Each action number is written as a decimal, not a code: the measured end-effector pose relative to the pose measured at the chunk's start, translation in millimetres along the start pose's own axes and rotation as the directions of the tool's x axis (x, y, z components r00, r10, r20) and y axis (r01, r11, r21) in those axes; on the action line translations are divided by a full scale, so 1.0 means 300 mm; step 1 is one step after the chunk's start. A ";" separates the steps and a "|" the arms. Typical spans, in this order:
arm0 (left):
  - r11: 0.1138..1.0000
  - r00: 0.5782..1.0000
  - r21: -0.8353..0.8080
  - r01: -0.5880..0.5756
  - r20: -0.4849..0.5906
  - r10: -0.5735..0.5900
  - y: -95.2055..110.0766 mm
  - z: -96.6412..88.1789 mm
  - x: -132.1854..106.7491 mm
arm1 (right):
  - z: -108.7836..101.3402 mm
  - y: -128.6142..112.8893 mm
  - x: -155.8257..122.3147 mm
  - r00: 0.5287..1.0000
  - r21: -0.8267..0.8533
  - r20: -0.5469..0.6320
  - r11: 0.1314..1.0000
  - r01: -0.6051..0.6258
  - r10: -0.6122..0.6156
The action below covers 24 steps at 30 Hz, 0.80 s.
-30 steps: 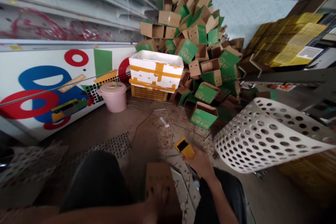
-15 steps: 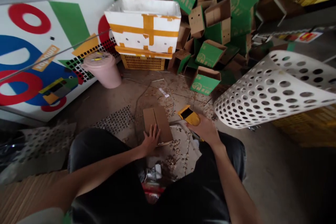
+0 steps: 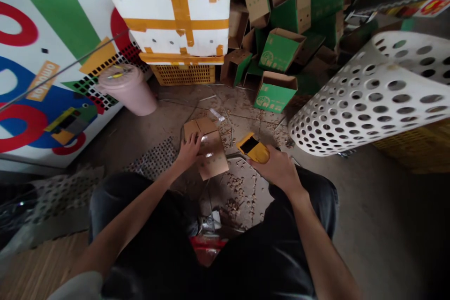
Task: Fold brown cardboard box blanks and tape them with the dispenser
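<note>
Cardboard box (image 3: 213,161) lies under open left hand (image 3: 190,150); right hand (image 3: 277,168) grips yellow tape gun (image 3: 252,147).

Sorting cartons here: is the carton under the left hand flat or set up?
Flat: the cardboard carton lies low on the floor beneath the left hand, with no walls standing up.

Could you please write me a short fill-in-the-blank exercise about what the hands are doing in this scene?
1. The right hand holds a ____ tool.
2. The left hand rests on a folded piece of cardboard lying on the ____.
3. The bucket near the hands is ____.

Missing words: yellow; floor; pink.
</note>
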State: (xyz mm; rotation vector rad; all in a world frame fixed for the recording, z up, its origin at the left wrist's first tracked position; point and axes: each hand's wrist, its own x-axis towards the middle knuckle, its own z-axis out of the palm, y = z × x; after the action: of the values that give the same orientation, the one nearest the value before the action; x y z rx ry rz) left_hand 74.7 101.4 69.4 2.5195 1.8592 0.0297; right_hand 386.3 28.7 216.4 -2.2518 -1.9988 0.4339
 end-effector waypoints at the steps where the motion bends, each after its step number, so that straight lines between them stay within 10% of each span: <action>1: 1.000 1.000 0.019 0.014 0.008 -0.014 -0.010 -0.007 0.015 | 0.001 0.001 -0.002 1.000 -0.003 0.003 1.000 0.005 -0.005; 24: 0.999 0.994 0.043 -0.005 -0.105 0.009 -0.030 0.079 0.080 | -0.007 -0.005 -0.009 0.998 0.050 0.045 0.998 0.032 -0.034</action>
State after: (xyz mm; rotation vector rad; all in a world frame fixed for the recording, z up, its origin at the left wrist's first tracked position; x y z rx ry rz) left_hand 73.7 127.0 45.9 2.6015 1.9084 0.1264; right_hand 385.3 26.4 219.2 -2.1960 -2.0211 0.5296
